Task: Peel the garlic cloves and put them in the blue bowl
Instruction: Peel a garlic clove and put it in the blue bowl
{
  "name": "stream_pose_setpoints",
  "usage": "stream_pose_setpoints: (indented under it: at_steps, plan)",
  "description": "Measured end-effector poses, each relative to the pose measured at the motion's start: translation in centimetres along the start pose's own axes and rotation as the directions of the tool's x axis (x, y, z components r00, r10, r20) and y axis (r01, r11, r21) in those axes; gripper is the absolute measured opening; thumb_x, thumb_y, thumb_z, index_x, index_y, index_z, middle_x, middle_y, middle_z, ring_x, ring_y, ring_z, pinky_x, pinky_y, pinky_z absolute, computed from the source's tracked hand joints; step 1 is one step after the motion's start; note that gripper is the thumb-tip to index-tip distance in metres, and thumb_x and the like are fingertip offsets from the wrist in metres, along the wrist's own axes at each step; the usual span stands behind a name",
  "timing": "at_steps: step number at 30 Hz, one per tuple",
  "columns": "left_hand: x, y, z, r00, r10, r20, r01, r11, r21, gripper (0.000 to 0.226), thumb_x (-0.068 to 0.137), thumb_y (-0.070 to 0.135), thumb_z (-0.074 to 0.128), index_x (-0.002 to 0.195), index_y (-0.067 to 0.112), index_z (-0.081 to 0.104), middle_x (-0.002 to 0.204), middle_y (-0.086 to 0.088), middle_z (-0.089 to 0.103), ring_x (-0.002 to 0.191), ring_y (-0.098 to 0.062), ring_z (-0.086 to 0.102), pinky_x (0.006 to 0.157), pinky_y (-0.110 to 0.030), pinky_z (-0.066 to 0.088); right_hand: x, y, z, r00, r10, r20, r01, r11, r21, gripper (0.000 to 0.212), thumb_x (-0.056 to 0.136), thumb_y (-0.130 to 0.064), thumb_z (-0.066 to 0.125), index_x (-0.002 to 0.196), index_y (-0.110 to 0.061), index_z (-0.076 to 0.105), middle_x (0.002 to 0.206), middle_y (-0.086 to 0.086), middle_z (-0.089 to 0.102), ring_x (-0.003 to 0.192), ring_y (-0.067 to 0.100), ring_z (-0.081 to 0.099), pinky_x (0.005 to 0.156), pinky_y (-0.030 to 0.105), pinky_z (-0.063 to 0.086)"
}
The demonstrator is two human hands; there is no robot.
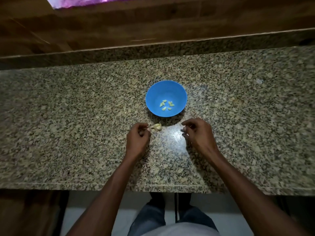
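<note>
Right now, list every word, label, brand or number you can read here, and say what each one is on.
None: no readable text in this view.
The blue bowl is plain, with no print or mark.
The granite counter shows only speckle.
The purple patch at the top edge is too blurred to tell.

left hand (138, 138) curled fingers: contact with papery garlic piece (156, 127) unclear
right hand (197, 133) pinch: contents too small to tell
</note>
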State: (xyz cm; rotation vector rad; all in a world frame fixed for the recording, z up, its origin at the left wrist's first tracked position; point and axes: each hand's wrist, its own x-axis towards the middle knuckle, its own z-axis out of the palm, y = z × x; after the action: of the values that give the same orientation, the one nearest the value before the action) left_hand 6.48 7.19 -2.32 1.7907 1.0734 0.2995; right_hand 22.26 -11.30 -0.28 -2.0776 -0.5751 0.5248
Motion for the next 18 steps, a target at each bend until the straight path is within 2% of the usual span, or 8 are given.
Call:
stream_pose_setpoints:
  at_steps: [2, 5, 8, 12, 15, 18]
  plan:
    - [0.7, 0.3, 0.2, 1.000, 0.009, 0.002, -0.009, 0.999, -0.033, 0.015, 0.100, 0.018, 0.066, 0.115, 0.019, 0.068, 0.103, 0.001, 0.072, 0.094, -0.012, 0.069, 0.073, -0.024, 0.054, 0.2, -2.5, -1.4, 0.997, 0.056, 0.043, -0.062, 0.987, 0.146, 0.010, 0.096, -0.008, 0.073, 0.103, -0.013, 0.079, 0.094, -0.001, 0.078, 0.080, 0.004, 0.076, 0.061, 0.020, 0.060]
    - [1.9, 0.7, 0.3, 1.000, 0.029, 0.006, -0.029, 0.999, -0.039, 0.014, 0.099, 0.017, 0.068, 0.113, 0.019, 0.068, 0.100, 0.001, 0.071, 0.091, -0.009, 0.068, 0.073, -0.019, 0.053, 3.0, -6.2, -2.3, 0.999, -0.016, 0.049, 0.006, 0.979, 0.205, 0.013, 0.090, -0.015, 0.082, 0.102, -0.019, 0.083, 0.097, -0.007, 0.080, 0.086, 0.004, 0.075, 0.072, 0.021, 0.061]
    - [2.6, 0.8, 0.6, 0.999, 0.041, 0.006, -0.041, 0.999, -0.012, 0.013, 0.097, 0.015, 0.070, 0.110, 0.018, 0.069, 0.095, 0.003, 0.070, 0.084, -0.006, 0.066, 0.066, -0.010, 0.048, 7.5, -8.1, -0.8, 0.994, -0.095, 0.051, 0.094, 0.995, 0.024, 0.010, 0.089, -0.011, 0.081, 0.098, -0.015, 0.084, 0.098, -0.004, 0.080, 0.084, 0.007, 0.073, 0.079, 0.025, 0.060]
    - [3.1, 0.5, 0.8, 0.997, 0.075, 0.000, -0.075, 0.997, 0.031, 0.011, 0.095, 0.016, 0.071, 0.106, 0.018, 0.071, 0.100, 0.003, 0.072, 0.089, -0.006, 0.067, 0.073, -0.024, 0.053, 11.5, -7.4, 2.3, 0.970, -0.097, 0.222, 0.166, 0.934, -0.317, 0.013, 0.091, 0.000, 0.076, 0.101, -0.005, 0.083, 0.105, 0.009, 0.079, 0.091, 0.013, 0.066, 0.081, 0.027, 0.048]
    - [3.1, 0.2, 1.0, 0.993, 0.120, 0.001, -0.120, 0.991, 0.062, 0.012, 0.093, 0.017, 0.074, 0.104, 0.014, 0.071, 0.100, -0.002, 0.070, 0.087, -0.009, 0.066, 0.074, -0.027, 0.052, 12.1, -6.5, 3.8, 0.953, -0.060, 0.298, 0.189, 0.885, -0.425, 0.015, 0.088, -0.003, 0.080, 0.104, -0.003, 0.082, 0.108, 0.014, 0.078, 0.093, 0.023, 0.071, 0.085, 0.036, 0.057]
    - [3.2, -0.3, 1.3, 0.981, 0.185, 0.059, -0.191, 0.976, 0.108, 0.028, 0.086, 0.033, 0.082, 0.107, 0.018, 0.070, 0.105, -0.001, 0.064, 0.096, -0.017, 0.063, 0.080, -0.032, 0.054, 11.6, -6.5, 3.8, 0.952, -0.058, 0.302, 0.199, 0.865, -0.460, 0.027, 0.087, -0.011, 0.084, 0.113, -0.004, 0.080, 0.115, 0.017, 0.077, 0.097, 0.029, 0.073, 0.088, 0.046, 0.061]
